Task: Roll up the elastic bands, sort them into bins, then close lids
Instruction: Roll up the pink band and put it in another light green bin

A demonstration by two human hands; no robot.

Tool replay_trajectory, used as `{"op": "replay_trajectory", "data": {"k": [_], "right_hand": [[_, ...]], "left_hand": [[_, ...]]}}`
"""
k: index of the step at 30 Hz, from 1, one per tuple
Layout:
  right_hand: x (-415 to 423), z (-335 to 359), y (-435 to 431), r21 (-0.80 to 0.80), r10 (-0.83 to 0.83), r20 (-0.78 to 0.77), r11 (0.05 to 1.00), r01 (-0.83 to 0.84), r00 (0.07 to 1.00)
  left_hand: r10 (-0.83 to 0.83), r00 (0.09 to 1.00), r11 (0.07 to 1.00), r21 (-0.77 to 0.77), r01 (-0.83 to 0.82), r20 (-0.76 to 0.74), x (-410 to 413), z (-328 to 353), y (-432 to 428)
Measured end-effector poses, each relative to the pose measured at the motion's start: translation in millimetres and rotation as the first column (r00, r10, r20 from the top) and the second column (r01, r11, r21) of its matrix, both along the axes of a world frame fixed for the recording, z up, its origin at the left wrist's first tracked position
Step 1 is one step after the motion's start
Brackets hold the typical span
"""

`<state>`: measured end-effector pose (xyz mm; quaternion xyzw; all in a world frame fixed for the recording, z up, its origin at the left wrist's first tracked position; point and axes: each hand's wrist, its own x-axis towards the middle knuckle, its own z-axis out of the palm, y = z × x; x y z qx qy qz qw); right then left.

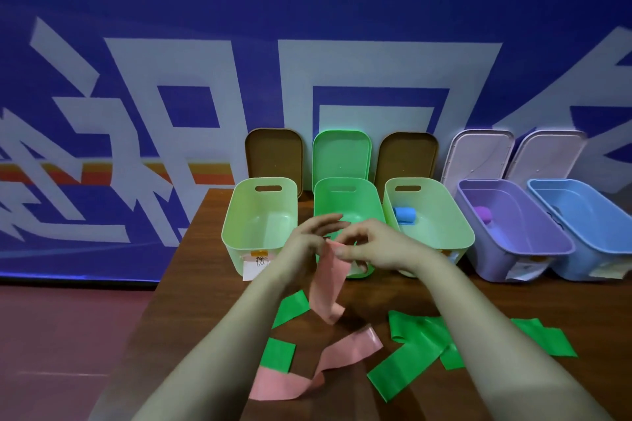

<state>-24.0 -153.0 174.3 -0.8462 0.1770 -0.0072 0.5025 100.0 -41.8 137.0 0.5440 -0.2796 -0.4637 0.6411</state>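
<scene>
Mid-frame, the right hand (pixel 372 246) pinches the flat pink elastic band (pixel 326 284) by its top end, the left hand (pixel 313 232) rests nearly straight-fingered against it, and the strip hangs toward the lower frame.

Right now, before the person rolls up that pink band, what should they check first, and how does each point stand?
1. Right hand pinches the pink band at its top end: ok.
2. Left hand has a grip on it too: cannot tell, blurred.
3. Band's tail free of the green bands on the table: cannot tell; pink and green strips meet there.
4. Bins open: ok; the lids stand propped behind them.
5. Which bin takes pink: cannot tell; the labels are unreadable.
</scene>
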Motion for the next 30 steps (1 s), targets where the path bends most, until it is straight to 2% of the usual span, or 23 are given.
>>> {"op": "replay_trajectory", "data": {"k": [1,3,8,11,14,15,17,20,22,26,30], "right_hand": [[-3.8,12.9,2.8,0.010,0.012,0.022,1.000,-0.012,1.000],[-12.8,40.6,10.3,0.037,0.022,0.077,0.999,-0.025,0.997],[-28.3,82.3,22.7,0.035,-0.069,0.266,0.997,0.062,0.961],[-31.8,80.0,22.1,0.086,-0.189,0.375,0.982,0.169,0.907],[-30.8,52.6,9.1,0.245,-0.495,0.410,0.869,0.430,0.766],[-30.1,36.0,2.0,0.269,-0.584,0.353,0.812,0.518,0.731],[-30.9,-9.0,-11.1,0.207,-0.667,0.129,0.742,0.637,0.734],[-38.4,-85.7,-17.6,-0.005,-0.564,-0.260,0.813,0.583,0.784],[-43.4,-123.2,-9.8,-0.077,-0.516,-0.432,0.838,0.540,0.740],[-46.0,-172.3,9.4,-0.136,-0.518,-0.542,0.831,0.540,0.662],[-46.6,-201.6,19.2,-0.377,-0.516,-0.513,0.853,0.360,0.686]], "left_hand": [[-0.104,0.992,0.993,-0.055,0.101,-0.066,0.2,12.0,2.9],[-0.252,0.963,0.963,-0.116,0.241,-0.092,0.1,32.6,9.6],[-0.449,0.889,0.880,-0.128,0.457,0.088,-3.2,63.8,22.6],[-0.352,0.913,0.927,-0.062,0.371,0.207,-10.9,69.0,26.5],[-0.204,0.959,0.974,-0.057,0.219,0.198,-16.7,70.2,27.4],[-0.170,0.969,0.981,-0.064,0.184,0.178,-16.6,68.0,27.8],[-0.139,0.978,0.986,-0.064,0.151,0.153,-17.5,65.0,31.2],[-0.122,0.981,0.990,-0.056,0.131,0.151,-18.5,62.1,37.4],[-0.086,0.987,0.993,-0.070,0.096,0.138,-16.8,61.6,41.2],[-0.019,0.992,0.996,-0.081,0.029,0.125,-10.7,63.0,48.8],[0.014,0.991,0.997,-0.072,-0.005,0.130,-8.4,63.0,54.4]]}}
